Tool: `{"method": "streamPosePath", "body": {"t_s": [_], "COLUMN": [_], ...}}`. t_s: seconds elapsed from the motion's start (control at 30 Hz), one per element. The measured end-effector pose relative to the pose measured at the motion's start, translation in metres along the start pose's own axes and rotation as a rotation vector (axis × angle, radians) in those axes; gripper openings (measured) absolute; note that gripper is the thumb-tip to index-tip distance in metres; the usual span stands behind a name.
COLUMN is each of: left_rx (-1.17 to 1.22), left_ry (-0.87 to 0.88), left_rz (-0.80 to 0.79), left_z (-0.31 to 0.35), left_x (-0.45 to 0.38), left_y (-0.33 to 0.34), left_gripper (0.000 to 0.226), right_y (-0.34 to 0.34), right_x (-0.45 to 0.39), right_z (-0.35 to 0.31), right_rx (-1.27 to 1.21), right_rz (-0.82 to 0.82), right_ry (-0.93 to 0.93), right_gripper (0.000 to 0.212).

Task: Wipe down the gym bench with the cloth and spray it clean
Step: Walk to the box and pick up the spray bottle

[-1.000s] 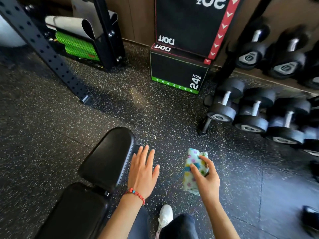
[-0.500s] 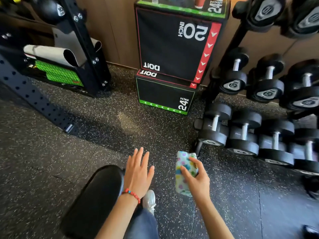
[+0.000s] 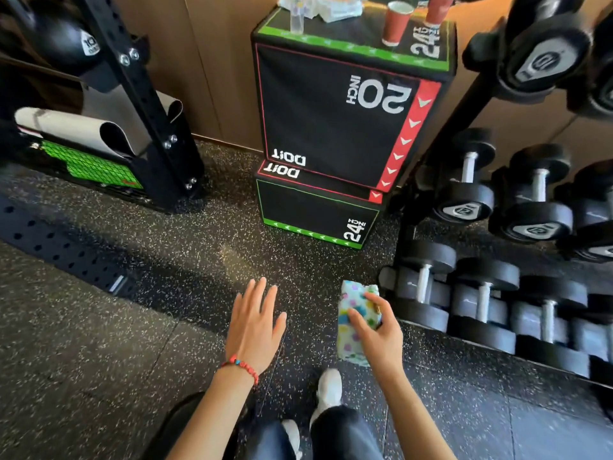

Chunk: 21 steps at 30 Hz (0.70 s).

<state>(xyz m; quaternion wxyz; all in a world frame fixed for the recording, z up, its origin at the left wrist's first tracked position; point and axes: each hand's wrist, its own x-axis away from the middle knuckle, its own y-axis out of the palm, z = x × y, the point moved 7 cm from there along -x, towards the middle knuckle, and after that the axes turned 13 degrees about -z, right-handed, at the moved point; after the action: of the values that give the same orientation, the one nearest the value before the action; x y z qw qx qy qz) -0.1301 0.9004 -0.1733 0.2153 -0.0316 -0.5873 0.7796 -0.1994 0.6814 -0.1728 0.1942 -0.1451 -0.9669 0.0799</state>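
Speckled rubber floor (image 3: 99, 343) under us. Our right hand (image 3: 378, 333) pinches the folded dotted cloth (image 3: 353, 322), long axis upright, soft. Our left hand (image 3: 255, 327) hovers flat, fingers spread. Padded bench (image 3: 175, 423) edge below our left forearm.

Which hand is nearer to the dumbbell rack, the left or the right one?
The right. The right hand, holding the cloth, is just beside the lowest dumbbells of the dumbbell rack. The left hand hovers over the floor, farther from the rack.

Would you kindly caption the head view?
Right hand holding a polka-dot cloth, left hand open, facing stacked plyo boxes.
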Motion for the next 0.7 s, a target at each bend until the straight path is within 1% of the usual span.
{"method": "streamPosePath", "body": {"t_s": [0.2, 0.33, 0.53, 0.7], "left_rx": [-0.012, -0.012, -0.044, -0.036], "left_ry": [-0.025, -0.039, -0.031, -0.025], "left_rz": [-0.001, -0.001, 0.062, 0.109], "left_z": [0.006, 0.018, 0.036, 0.027], "left_x": [-0.094, -0.163, -0.254, -0.321], "left_y": [-0.015, -0.036, -0.084, -0.122], "left_gripper": [0.048, 0.049, 0.048, 0.047], "right_y": [-0.012, -0.026, -0.040, -0.031], "right_x": [-0.099, -0.168, -0.259, -0.324], "right_z": [-0.028, -0.060, -0.112, -0.154], "right_rx": [-0.011, 0.014, 0.035, 0.022], "right_rz": [-0.010, -0.014, -0.037, -0.033], "right_ry": [-0.033, -0.057, -0.099, -0.140], "right_gripper": [0.030, 0.028, 0.029, 0.028]}}
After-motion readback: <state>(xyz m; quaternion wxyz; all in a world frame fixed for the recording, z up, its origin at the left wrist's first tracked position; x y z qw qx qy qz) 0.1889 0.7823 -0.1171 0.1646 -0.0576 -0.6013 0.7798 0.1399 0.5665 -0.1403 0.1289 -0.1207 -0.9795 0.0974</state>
